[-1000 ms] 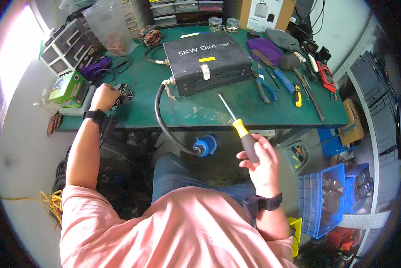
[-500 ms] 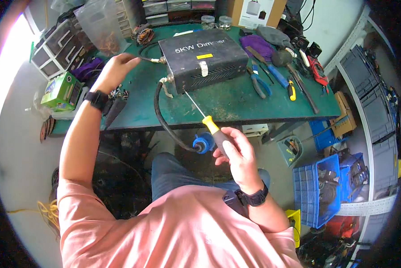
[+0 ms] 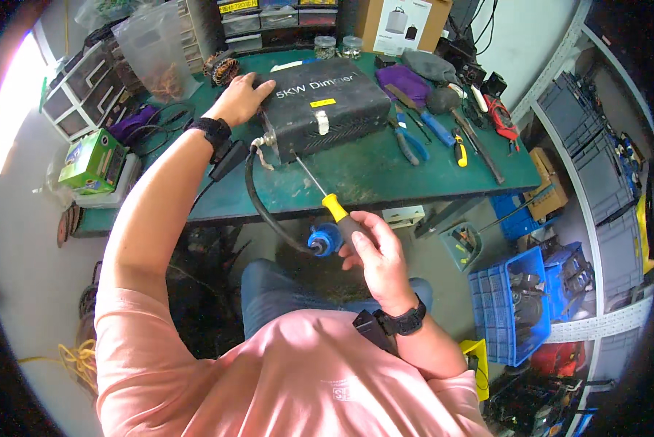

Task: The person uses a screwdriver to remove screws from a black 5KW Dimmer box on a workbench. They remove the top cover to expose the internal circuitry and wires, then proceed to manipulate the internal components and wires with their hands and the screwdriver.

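A: Right hand [image 3: 378,255]?
B: Fist wrapped round the handle of a yellow-and-black screwdriver [image 3: 325,198], tip up against the front face of the black box [image 3: 319,105].
A: Left hand [image 3: 241,98]?
B: Palm flat, fingers spread on the box's left top corner, gripping nothing.
A: Box location?
B: On the green table [image 3: 370,175], far side; its black cable [image 3: 261,207] droops over the near edge to a blue plug [image 3: 324,239].

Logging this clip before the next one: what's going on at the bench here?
A person seated at a green workbench steadies a black box-shaped unit with the left hand laid on its left end. The right hand grips a yellow-and-black screwdriver, its tip at the unit's front face near the black cable, which loops down to a blue plug. Pliers and other tools lie to the right.
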Motion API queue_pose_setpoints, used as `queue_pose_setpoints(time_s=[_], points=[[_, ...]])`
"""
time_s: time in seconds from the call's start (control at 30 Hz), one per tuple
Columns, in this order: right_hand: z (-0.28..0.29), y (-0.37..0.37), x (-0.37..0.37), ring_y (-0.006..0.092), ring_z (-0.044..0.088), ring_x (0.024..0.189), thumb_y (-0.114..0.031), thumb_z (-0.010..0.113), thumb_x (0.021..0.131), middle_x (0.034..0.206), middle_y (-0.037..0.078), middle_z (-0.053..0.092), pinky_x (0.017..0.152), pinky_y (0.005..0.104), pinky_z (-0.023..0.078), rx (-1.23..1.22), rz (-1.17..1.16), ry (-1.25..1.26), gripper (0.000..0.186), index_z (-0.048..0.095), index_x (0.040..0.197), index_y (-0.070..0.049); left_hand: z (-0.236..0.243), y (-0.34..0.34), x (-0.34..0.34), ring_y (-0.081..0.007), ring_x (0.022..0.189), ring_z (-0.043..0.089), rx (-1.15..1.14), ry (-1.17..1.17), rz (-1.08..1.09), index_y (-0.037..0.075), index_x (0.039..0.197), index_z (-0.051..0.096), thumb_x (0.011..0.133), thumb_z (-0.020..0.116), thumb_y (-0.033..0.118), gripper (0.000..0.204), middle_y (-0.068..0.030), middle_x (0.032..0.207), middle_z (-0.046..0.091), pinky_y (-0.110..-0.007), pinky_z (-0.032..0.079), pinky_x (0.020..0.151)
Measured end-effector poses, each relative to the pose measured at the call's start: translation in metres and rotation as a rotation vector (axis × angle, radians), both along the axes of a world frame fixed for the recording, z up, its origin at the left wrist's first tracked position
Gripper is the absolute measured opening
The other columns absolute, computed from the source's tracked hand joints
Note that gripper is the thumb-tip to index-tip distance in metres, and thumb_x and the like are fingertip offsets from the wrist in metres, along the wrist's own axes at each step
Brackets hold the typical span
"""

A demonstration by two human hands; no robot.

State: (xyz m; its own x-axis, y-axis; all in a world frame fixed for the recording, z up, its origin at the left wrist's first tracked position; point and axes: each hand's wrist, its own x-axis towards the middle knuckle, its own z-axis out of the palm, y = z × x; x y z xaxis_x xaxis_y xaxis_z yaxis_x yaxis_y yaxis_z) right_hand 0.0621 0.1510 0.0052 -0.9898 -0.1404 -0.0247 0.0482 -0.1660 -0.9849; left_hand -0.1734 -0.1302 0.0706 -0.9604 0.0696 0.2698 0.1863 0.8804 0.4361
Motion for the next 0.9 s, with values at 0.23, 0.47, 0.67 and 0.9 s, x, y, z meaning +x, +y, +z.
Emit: queue_pose_setpoints(time_s=[0.23, 0.47, 0.67, 0.9], points=[[-0.006, -0.008, 0.002, 0.0172, 0.060, 0.083, 0.001, 0.056, 0.086, 0.102, 0.012, 0.056, 0.067, 0.0283, 0.051, 0.290, -0.112, 0.301, 0.030, 0.053, 0.117, -0.001, -0.012, -0.006, -0.013, -0.0370, 0.129, 0.039, 0.035, 0.094, 0.076, -0.011, 0.130, 0.040, 0.091, 0.046, 0.052, 0.074, -0.0291, 0.134, 0.043, -0.038, 0.031, 0.107], [0.011, -0.015, 0.005, 0.0344, 0.055, 0.101, 0.004, 0.060, 0.078, 0.110, 0.018, 0.053, 0.088, 0.0387, 0.046, 0.728, -0.165, 0.726, 0.036, 0.055, 0.113, 0.002, 0.007, 0.000, -0.006, -0.0337, 0.126, 0.044, 0.225, -0.225, -0.042, -0.010, 0.132, 0.040, 0.091, 0.046, 0.053, 0.075, -0.0264, 0.134, 0.045, -0.037, 0.035, 0.103], [0.021, -0.019, 0.008, 0.0341, 0.056, 0.095, 0.001, 0.060, 0.078, 0.108, 0.018, 0.052, 0.083, 0.0380, 0.048, 0.968, -0.143, 0.893, 0.038, 0.055, 0.115, 0.003, 0.011, 0.000, 0.003, -0.0329, 0.125, 0.044, 0.326, -0.272, -0.085, -0.009, 0.133, 0.039, 0.091, 0.046, 0.053, 0.075, -0.0246, 0.137, 0.042, -0.037, 0.037, 0.101], [0.015, -0.024, 0.003, 0.0213, 0.059, 0.084, -0.004, 0.065, 0.077, 0.098, 0.011, 0.055, 0.065, 0.0310, 0.049, 0.515, -0.259, 0.539, 0.038, 0.056, 0.114, 0.000, -0.017, -0.018, -0.021, -0.0339, 0.134, 0.032, 0.139, -0.103, -0.032, -0.009, 0.137, 0.033, 0.091, 0.046, 0.053, 0.078, -0.0259, 0.142, 0.034, -0.037, 0.026, 0.110]])
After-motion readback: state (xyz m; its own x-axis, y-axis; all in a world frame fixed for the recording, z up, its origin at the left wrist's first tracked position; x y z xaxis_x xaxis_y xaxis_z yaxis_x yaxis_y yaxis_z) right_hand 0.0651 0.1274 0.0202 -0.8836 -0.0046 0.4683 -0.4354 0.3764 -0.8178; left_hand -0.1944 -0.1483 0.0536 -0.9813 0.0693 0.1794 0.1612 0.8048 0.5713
